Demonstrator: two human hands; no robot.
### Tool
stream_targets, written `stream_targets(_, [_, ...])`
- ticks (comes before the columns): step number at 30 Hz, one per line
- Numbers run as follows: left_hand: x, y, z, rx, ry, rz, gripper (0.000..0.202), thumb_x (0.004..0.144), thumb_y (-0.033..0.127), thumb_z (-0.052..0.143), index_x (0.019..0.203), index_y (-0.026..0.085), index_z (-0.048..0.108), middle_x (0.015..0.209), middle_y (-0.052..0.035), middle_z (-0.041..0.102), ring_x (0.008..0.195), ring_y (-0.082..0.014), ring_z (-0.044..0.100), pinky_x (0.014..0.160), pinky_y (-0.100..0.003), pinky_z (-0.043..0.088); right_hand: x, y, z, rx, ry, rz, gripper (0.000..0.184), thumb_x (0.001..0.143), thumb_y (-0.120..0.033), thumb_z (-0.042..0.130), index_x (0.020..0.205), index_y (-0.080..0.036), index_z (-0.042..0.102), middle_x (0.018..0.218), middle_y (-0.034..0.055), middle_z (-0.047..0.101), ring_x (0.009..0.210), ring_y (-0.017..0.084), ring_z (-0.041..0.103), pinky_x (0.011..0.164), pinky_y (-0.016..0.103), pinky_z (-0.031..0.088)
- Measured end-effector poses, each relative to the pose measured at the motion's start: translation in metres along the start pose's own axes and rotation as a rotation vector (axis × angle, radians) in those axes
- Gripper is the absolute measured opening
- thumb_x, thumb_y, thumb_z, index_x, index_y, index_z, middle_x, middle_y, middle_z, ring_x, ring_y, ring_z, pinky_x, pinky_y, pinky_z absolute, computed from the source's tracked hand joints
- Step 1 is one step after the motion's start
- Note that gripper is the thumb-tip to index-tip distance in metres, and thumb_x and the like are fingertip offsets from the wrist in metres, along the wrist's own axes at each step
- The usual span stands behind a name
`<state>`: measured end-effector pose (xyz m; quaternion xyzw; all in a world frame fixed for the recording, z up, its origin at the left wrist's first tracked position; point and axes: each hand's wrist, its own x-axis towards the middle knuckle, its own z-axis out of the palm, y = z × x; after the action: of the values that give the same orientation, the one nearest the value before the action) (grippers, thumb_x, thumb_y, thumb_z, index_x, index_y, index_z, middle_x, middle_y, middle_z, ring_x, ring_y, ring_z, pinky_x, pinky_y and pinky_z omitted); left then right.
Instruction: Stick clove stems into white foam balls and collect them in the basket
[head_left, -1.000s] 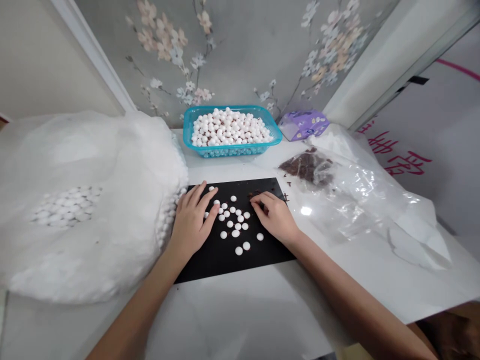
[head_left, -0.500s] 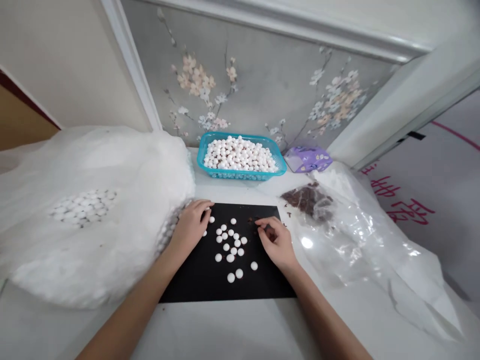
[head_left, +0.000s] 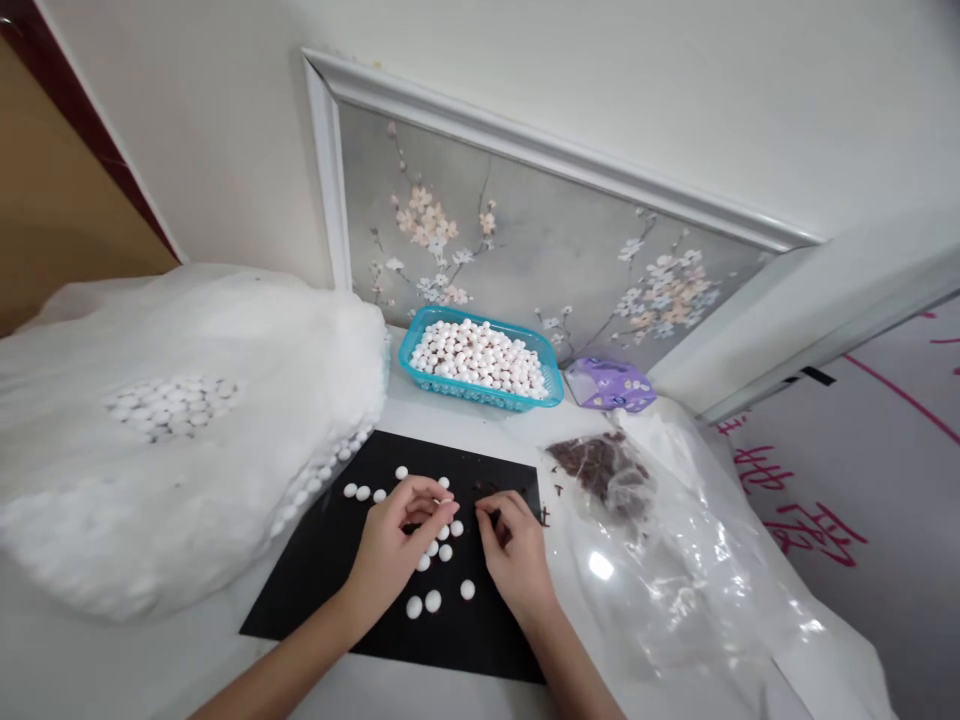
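Observation:
My left hand (head_left: 394,545) and my right hand (head_left: 514,550) are close together above a black mat (head_left: 300,600), fingers curled inward. The left fingertips pinch toward each other beside white round beads (head_left: 433,600) scattered over the mat. Whether they hold a bead, I cannot tell. The right fingertips sit near small dark brown bits (head_left: 487,488) on the mat, and anything between them is too small to make out.
A turquoise basket (head_left: 480,392) heaped with white beads stands behind the mat. To the left is a white cloth mound (head_left: 187,510) holding beads; to the right, a clear plastic bag (head_left: 675,590) with brown pieces (head_left: 604,475). A purple packet (head_left: 607,385) lies by the floral wall panel.
The view has tilted up and back, so the table sits lower in the frame. My hands have drawn together and curled, and my left hand has uncovered beads at the mat's left.

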<state>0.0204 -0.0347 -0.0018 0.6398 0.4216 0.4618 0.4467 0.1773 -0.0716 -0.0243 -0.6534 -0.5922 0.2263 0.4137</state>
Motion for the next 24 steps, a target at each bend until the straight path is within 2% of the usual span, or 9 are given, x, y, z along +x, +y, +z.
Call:
stream_targets(4, [0.0, -0.003, 0.007, 0.018, -0.018, 0.076, 0.01, 0.073, 0.023, 0.065, 0.082, 0.019, 0.063, 0.087, -0.0035, 0.067, 0.071, -0.0141, 0.066, 0.063, -0.024, 0.058, -0.002, 0.0, -0.003, 0.097, -0.001, 0.032, 0.016, 0.089, -0.03, 0.042, 0.094, -0.021, 0.055, 0.089, 0.0043, 0.061, 0.058, 0.013, 0.052, 0.059, 0.028, 0.046])
stream_targets(7, [-0.001, -0.004, 0.007, 0.036, -0.042, 0.125, 0.008, 0.074, 0.022, 0.065, 0.081, 0.02, 0.067, 0.09, -0.0052, 0.068, 0.076, -0.0157, 0.067, 0.063, -0.022, 0.059, -0.005, 0.0, -0.005, 0.095, 0.011, -0.023, 0.015, 0.087, -0.029, 0.046, 0.09, -0.021, 0.059, 0.086, 0.0038, 0.062, 0.055, 0.011, 0.05, 0.055, 0.026, 0.045])
stream_targets(10, [-0.005, -0.003, 0.005, 0.102, -0.087, 0.155, 0.013, 0.077, 0.022, 0.062, 0.088, 0.023, 0.069, 0.091, -0.0049, 0.068, 0.075, -0.0145, 0.067, 0.062, -0.02, 0.057, -0.009, -0.001, -0.006, 0.115, 0.076, -0.074, 0.013, 0.086, -0.026, 0.049, 0.089, -0.021, 0.062, 0.085, 0.0042, 0.062, 0.051, 0.01, 0.048, 0.051, 0.026, 0.044])
stream_targets(13, [-0.007, -0.003, 0.004, 0.121, -0.104, 0.11, 0.02, 0.076, 0.023, 0.064, 0.096, 0.023, 0.067, 0.086, -0.0028, 0.069, 0.071, -0.0137, 0.067, 0.06, -0.019, 0.057, -0.014, -0.004, -0.006, 0.153, 0.125, -0.1, 0.013, 0.086, -0.023, 0.05, 0.088, -0.022, 0.062, 0.085, 0.0048, 0.063, 0.05, 0.01, 0.049, 0.048, 0.025, 0.044])
stream_targets(19, [-0.009, -0.004, 0.004, 0.125, -0.149, 0.052, 0.007, 0.073, 0.024, 0.067, 0.079, 0.022, 0.067, 0.081, -0.0008, 0.071, 0.07, -0.0144, 0.068, 0.065, -0.02, 0.057, -0.025, -0.006, -0.004, 0.121, 0.204, -0.105, 0.016, 0.084, -0.021, 0.052, 0.1, -0.022, 0.056, 0.087, 0.0045, 0.066, 0.042, 0.008, 0.047, 0.042, 0.024, 0.044])
stream_targets(21, [-0.008, -0.003, 0.004, 0.126, -0.166, 0.037, 0.009, 0.075, 0.025, 0.065, 0.083, 0.022, 0.068, 0.079, 0.0001, 0.071, 0.067, -0.0132, 0.068, 0.063, -0.019, 0.056, -0.027, -0.005, -0.003, 0.066, 0.222, -0.151, 0.017, 0.085, -0.019, 0.052, 0.101, -0.023, 0.055, 0.091, 0.0051, 0.067, 0.046, 0.008, 0.052, 0.046, 0.023, 0.047])
stream_targets(24, [-0.008, -0.001, 0.005, 0.142, -0.204, 0.012, 0.011, 0.076, 0.025, 0.064, 0.085, 0.022, 0.069, 0.079, 0.0012, 0.071, 0.068, -0.0119, 0.067, 0.064, -0.017, 0.055, -0.029, -0.004, -0.001, -0.036, 0.281, -0.298, 0.017, 0.086, -0.016, 0.05, 0.101, -0.022, 0.056, 0.093, 0.005, 0.067, 0.059, 0.011, 0.06, 0.057, 0.022, 0.051])
